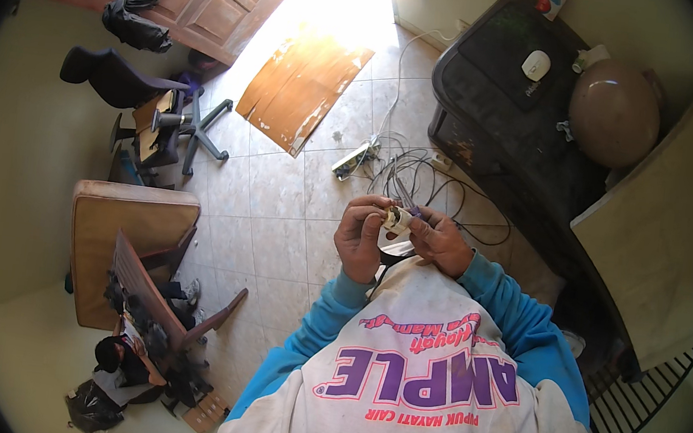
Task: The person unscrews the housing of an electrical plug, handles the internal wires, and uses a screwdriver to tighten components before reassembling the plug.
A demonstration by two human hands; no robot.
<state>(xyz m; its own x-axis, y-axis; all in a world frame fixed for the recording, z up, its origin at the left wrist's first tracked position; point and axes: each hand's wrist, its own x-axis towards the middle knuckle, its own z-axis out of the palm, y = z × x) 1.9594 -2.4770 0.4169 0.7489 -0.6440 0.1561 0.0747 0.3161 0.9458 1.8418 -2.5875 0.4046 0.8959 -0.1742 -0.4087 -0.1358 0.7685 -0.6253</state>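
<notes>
Both my hands are raised together in front of my chest, above the tiled floor. My left hand (361, 237) curls around a small pale plug-like part (398, 217), pinching it between thumb and fingers. My right hand (439, 241) meets it from the right, fingers closed on the same small part and on thin wires that run off it toward the floor. Exactly how the wires join the part is hidden by my fingers.
A tangle of cables (419, 178) and a power strip (355, 158) lie on the floor ahead. A dark desk (494, 122) with a white mouse (536, 64) stands right, a board (301, 87) lies in sunlight, an office chair (134, 90) and wooden furniture (131, 235) stand left.
</notes>
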